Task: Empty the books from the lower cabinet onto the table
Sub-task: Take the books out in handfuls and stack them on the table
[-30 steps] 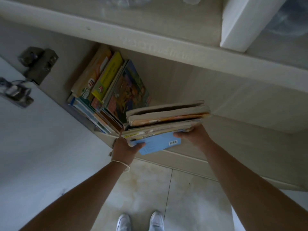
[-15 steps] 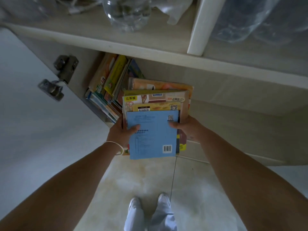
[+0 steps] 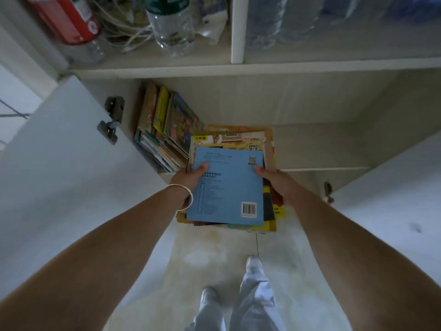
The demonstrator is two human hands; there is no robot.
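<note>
Pale matt wood-grain cabinet [image 3: 274, 101], paper books.
Matt blue paper cover on top book [image 3: 226, 187]; glossy covers on leaning books [image 3: 164, 130], frame centre-left; clear plastic bottle [image 3: 173, 25] at top; dull metal hinge [image 3: 112, 120]; polished metal bangle [image 3: 185, 194]; smooth glossy floor tile [image 3: 214, 254].

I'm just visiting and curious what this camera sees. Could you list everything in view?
stack of books: several, blue one on top, held above the floor
leaning books: several, multicoloured, lower cabinet, left side
cabinet door: one, white, open, left
clear bottle: one, upper shelf
red-labelled bottle: one, upper shelf, left
cables: tangle, white, upper shelf
left hand: grips stack, bracelet on wrist
right hand: grips stack
</note>
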